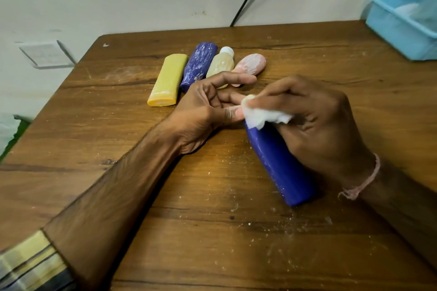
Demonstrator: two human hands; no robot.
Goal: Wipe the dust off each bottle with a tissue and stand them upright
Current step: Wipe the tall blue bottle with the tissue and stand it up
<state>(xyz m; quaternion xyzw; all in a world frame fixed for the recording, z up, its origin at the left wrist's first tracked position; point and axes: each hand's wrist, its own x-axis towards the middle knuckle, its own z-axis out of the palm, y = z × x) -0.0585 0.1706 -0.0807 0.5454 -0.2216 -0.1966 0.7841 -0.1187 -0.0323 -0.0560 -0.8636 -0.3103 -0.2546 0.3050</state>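
Right hand pinches a wadded tissue onto the blue bottle lying under your palm. Left hand, fingers nearly straight, rests at its far end. Wipe full length, rolling it, before standing it. Body looks mostly clean. Four more bottles, some streaked white, lie beyond your left fingers.

Left forearm bare, sleeve pushed up near the elbow, reaching in diagonally from lower left. Left hand lies on its side low over the tabletop, fingers mostly straight, tips hidden where they meet the right hand's tissue. Right hand enters from the right, back up, fingers curled, pinching that crumpled tissue; thread band on the wrist.
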